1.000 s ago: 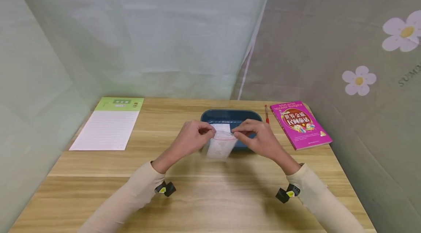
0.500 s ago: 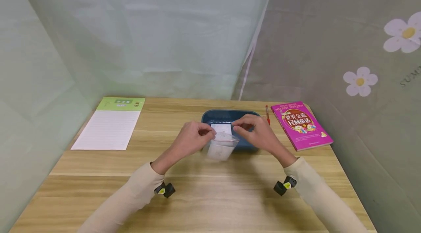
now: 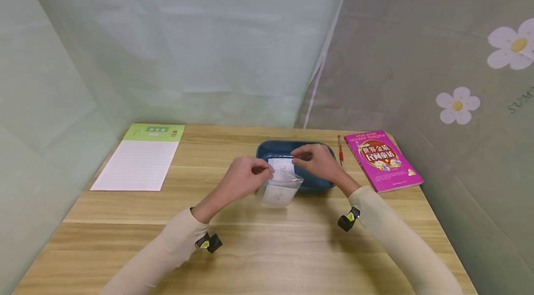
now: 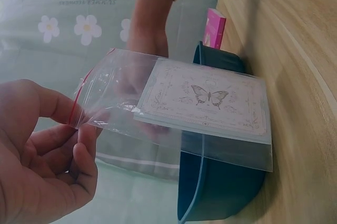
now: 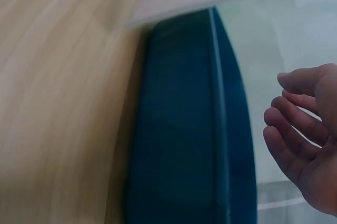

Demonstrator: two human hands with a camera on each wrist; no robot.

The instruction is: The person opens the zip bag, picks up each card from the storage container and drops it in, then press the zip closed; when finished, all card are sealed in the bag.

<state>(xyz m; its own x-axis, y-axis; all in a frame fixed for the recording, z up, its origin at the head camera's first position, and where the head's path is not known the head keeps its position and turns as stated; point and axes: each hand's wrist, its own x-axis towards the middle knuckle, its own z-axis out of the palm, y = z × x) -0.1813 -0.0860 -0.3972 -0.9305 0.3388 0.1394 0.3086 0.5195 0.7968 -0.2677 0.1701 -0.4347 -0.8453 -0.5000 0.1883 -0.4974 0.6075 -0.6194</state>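
Note:
My left hand pinches a clear zip bag at one end of its red-lined mouth. Inside the bag lies a pale card printed with a butterfly and an ornate border. The bag hangs over the near side of a dark blue plastic basin. Another white paper piece shows in the basin, just beyond the bag's mouth. My right hand is over the basin, its fingers loosely bent with nothing between them in the right wrist view.
At the back left of the wooden table lies a lined writing pad with a green top. A red pen and a pink book lie right of the basin. Fabric curtains enclose the table.
My right hand has let go of the bag's mouth and moved up and slightly left over the basin. The mouth sags wider; my left hand keeps its pinch.

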